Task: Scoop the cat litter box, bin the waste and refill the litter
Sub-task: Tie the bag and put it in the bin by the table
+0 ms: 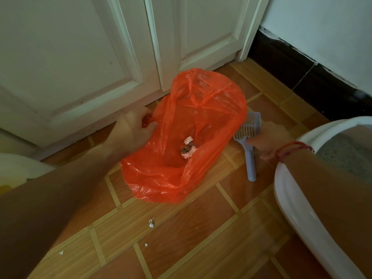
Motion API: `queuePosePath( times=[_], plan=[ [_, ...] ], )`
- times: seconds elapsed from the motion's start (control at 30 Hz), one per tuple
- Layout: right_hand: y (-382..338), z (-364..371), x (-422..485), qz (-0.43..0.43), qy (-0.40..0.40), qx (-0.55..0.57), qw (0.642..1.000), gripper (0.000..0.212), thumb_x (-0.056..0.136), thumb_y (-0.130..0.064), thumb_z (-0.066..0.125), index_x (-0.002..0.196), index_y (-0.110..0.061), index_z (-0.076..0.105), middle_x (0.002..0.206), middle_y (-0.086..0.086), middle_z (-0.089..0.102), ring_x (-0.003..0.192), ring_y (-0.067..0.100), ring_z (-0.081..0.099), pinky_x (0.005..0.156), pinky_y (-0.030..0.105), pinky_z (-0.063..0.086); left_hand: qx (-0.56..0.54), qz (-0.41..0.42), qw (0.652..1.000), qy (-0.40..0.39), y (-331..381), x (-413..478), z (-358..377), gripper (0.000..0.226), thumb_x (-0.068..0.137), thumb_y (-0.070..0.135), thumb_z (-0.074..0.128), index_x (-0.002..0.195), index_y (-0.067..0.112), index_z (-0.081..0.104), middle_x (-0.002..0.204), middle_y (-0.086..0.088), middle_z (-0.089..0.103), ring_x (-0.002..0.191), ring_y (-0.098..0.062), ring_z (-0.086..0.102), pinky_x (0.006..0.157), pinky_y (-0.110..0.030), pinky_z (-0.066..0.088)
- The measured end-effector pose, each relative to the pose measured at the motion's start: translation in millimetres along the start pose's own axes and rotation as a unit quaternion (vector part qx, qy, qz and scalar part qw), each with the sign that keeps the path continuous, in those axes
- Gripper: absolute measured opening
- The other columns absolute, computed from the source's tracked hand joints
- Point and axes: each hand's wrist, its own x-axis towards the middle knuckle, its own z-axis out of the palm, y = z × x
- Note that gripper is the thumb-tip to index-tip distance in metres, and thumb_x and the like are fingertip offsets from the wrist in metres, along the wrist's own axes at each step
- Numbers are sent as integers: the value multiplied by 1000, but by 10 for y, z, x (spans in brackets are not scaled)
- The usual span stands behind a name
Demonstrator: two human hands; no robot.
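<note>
An orange plastic bag [181, 178] lies open on the tiled floor, with a few small scraps [188, 148] at its bottom. My left hand [130, 129] grips the bag's left edge. To the right of the bag a pale blue litter scoop [250, 164] lies on the floor, its handle pointing towards me. My right hand [269, 137], with a red band at the wrist, rests beside the scoop's head. Its thumb is at the scoop's neck and its fingers are not curled round the handle. The white litter box [291, 198] with grey litter [342, 156] stands at the right edge, under my right forearm.
White cupboard doors [80, 77] close off the floor just behind the bag. A dark skirting [302, 73] runs along the wall at the back right. Small white scraps [151, 223] lie on the tiles near me. A pale object [18, 168] shows at the left edge.
</note>
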Motion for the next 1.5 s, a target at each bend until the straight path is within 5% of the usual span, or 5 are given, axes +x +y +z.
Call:
queuePosePath(
  times=[0.33,0.57,1.0,1.3,1.5],
  plan=[
    [-636,-475,-274,-292,310,81,901,22,87,-35,58,105,-22,57,100,0,53,92,19,54,86,41,46,25,78,996,28,85,-14,-31,22,93,19,61,115,16,62,100,6,61,88,-8,56,67,-10,37],
    [-796,-304,-291,-370,240,-152,884,45,83,-21,64,124,-39,58,140,18,35,129,38,35,107,51,27,33,103,994,15,119,-62,-22,20,95,13,57,114,14,62,96,8,56,86,-9,55,69,-15,40],
    [-597,-246,-231,-358,217,-63,906,21,86,-33,72,91,-13,75,87,1,71,79,15,65,75,31,54,88,189,976,64,198,-152,-87,22,82,11,69,98,14,52,93,4,51,82,-17,52,68,-29,46],
    [-346,-268,-331,-340,224,13,914,23,87,-35,70,91,-13,73,89,0,70,74,9,55,71,24,41,275,149,902,-299,246,-434,188,33,99,41,45,118,19,59,111,1,67,96,-13,66,87,-32,56],
    [-174,-309,-409,-305,193,31,932,28,88,-35,67,86,-8,69,83,4,67,76,18,62,74,33,53,468,174,821,-276,235,-499,104,26,97,31,52,120,20,52,111,1,61,104,-16,58,103,-36,43]
  ],
)
